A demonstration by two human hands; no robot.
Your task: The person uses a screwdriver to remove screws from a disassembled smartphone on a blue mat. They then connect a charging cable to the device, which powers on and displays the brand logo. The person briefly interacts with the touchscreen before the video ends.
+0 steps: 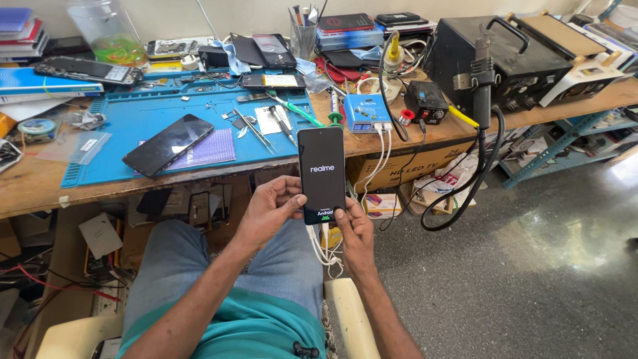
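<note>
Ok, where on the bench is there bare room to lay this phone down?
Bare patches: the blue mat above the dark phone, and the wooden front edge left of the mat. The tweezers side and back row by the cup are crowded.

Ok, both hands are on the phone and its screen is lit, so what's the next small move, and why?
Probably just hold steady and wait. The black slab smartphone, held upright by the left hand and right hand, shows only a start-up logo on a dark screen, and white cables hang beneath it.
</note>
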